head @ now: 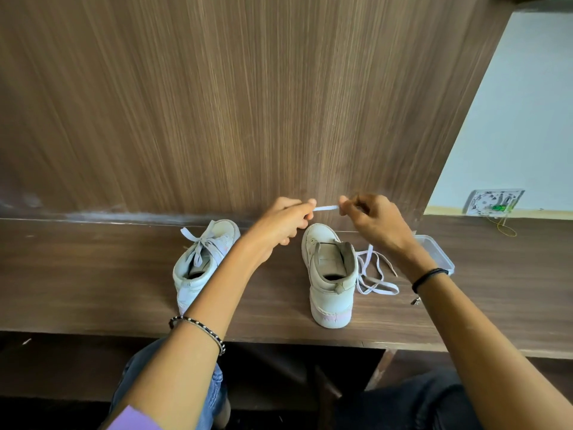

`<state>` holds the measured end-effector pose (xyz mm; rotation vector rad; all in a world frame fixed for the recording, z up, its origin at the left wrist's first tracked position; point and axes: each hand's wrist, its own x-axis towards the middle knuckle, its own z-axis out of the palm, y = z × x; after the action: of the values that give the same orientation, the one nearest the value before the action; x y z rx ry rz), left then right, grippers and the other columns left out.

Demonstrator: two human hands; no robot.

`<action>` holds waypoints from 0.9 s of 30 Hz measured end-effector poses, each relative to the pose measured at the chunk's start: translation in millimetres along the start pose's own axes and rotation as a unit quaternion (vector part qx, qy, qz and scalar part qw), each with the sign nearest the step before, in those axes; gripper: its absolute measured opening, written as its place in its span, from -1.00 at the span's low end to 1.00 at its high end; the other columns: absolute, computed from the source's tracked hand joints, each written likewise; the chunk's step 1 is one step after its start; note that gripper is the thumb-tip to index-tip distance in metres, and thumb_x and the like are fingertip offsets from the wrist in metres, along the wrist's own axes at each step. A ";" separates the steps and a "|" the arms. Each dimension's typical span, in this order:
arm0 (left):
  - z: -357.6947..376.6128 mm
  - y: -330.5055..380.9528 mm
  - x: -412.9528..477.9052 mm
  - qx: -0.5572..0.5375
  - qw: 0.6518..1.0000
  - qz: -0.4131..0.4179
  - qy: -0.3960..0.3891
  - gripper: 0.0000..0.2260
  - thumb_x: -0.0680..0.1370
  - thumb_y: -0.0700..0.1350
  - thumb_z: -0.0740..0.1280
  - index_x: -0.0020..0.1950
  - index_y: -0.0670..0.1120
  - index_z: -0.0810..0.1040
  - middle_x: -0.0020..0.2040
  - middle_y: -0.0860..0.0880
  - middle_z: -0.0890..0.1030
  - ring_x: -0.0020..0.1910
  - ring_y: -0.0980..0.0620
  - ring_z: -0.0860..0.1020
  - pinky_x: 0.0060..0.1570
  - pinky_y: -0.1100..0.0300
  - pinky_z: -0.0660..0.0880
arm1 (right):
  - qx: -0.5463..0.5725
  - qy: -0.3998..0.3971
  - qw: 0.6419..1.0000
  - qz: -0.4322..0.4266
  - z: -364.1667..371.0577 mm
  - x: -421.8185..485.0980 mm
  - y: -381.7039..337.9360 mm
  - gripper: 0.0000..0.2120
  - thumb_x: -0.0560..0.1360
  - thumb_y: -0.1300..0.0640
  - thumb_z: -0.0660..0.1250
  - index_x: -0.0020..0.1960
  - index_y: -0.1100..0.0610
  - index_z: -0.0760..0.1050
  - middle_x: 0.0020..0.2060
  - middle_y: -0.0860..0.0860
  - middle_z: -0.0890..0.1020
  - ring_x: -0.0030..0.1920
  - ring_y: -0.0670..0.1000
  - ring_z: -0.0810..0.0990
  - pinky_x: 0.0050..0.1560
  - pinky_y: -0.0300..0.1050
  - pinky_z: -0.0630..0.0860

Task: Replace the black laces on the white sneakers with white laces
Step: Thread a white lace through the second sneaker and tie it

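Two white sneakers stand on a brown wooden desk [93, 274], heels toward the person, toes toward the wood-grain back panel [217, 103]. The left sneaker [198, 274] is laced in white, its lace tied in a bow [201, 243] over the tongue. The right sneaker [328, 283] shows bare eyelets and an open tongue. Above its toe, the left hand [285, 221] and the right hand [372, 221] each pinch one end of a short, taut stretch of white lace [325, 208] between thumb and fingertips, the other fingers curled in. More white lace [372, 280] lies in loose loops on the desk just right of that sneaker; the right hand hides whether it joins the held stretch. A clear plastic container [440, 252] sits behind the right wrist, which wears a black band [429, 276]; the left wrist wears a beaded bracelet [198, 324]
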<state>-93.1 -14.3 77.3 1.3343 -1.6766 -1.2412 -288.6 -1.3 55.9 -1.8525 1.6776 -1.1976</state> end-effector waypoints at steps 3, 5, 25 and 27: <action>1.4 -5.3 0.9 0.014 1.000 -0.001 -0.008 -0.73 0.70 0.01 0.23 -0.10 -0.08 0.56 -0.32 0.08 0.46 -0.44 0.14 0.26 -0.50 0.32 0.16 | -0.095 0.034 0.995 0.014 2.7 2.6 11.9 -0.76 0.64 -0.01 0.31 -0.08 0.14 0.57 -0.29 -0.08 0.60 -0.22 -0.08 0.58 -0.34 -0.45 0.34; 3.5 -7.3 2.1 0.040 0.999 0.002 -0.020 -0.73 0.71 -0.02 0.22 -0.09 -0.10 0.58 -0.33 0.12 0.51 -0.43 0.14 0.26 -0.48 0.32 0.17 | -0.063 0.001 0.998 0.009 4.6 3.7 13.7 -0.79 0.64 -0.04 0.31 0.04 0.09 0.60 -0.13 -0.11 0.66 -0.06 -0.11 0.61 -0.20 -0.50 0.37; 22.7 -32.6 39.1 0.218 0.975 -0.044 0.006 -0.63 0.51 0.20 0.33 -0.26 -0.09 0.55 -0.35 -0.01 0.54 -0.31 0.01 0.57 -0.24 0.01 0.57 | -0.047 -0.105 0.993 -0.016 36.4 28.9 48.3 -0.87 0.59 0.02 0.41 0.02 0.00 0.72 -0.13 -0.19 0.71 -0.06 -0.28 0.63 -0.11 -0.50 0.42; 35.8 -29.2 34.2 0.242 0.967 -0.068 -0.052 -0.71 0.47 0.15 0.38 -0.22 -0.07 0.53 -0.25 0.02 0.52 -0.25 0.03 0.50 -0.27 0.11 0.40 | -0.052 -0.100 0.994 0.000 40.1 29.9 49.9 -0.85 0.60 0.05 0.40 0.06 0.05 0.72 -0.06 -0.13 0.72 -0.01 -0.20 0.63 -0.08 -0.47 0.42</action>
<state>-124.4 -38.4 35.7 1.7166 -2.0826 -1.0243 -290.7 -51.1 5.8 -1.9621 1.6547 -0.9060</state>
